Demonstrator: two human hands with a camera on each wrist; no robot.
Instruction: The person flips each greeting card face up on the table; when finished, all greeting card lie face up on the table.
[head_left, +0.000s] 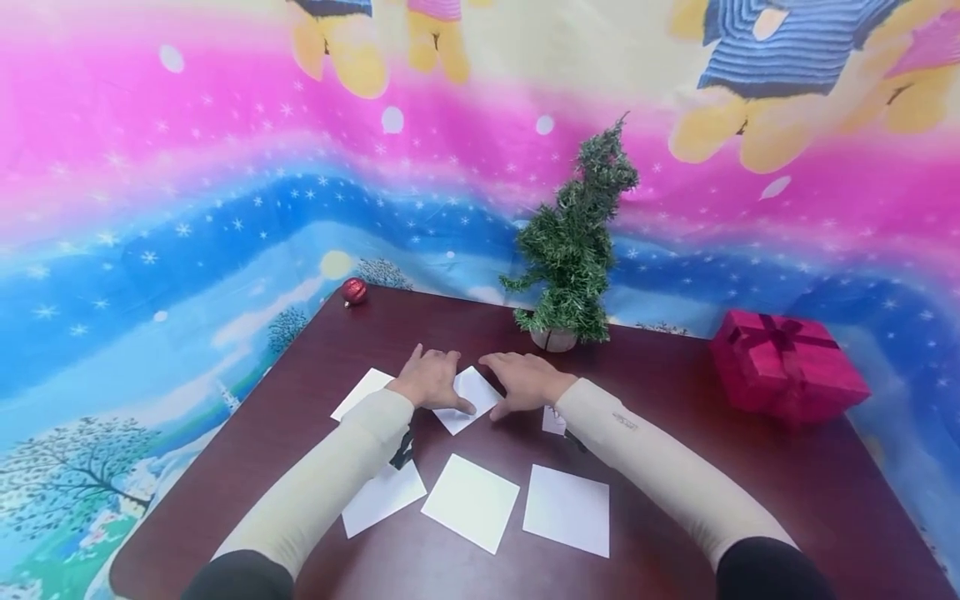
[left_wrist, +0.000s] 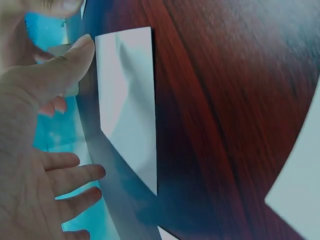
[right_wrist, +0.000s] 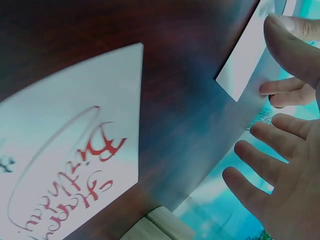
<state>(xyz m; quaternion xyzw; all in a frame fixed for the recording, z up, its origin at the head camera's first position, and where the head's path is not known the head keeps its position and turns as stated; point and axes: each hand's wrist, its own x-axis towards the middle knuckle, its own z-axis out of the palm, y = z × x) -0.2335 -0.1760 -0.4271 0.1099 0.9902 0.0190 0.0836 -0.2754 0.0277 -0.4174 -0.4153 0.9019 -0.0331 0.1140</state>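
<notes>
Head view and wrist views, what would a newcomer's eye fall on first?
Probably the green tree standing near the far edge of the table, and the red gift box at far right. Next, the left hand and right hand, either side of a white card. In the right wrist view, red lettering stands out on another card.

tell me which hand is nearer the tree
Right. The right hand is just in front of the tree, a little to its left; the left hand is farther off, in front and well to the left.
</notes>
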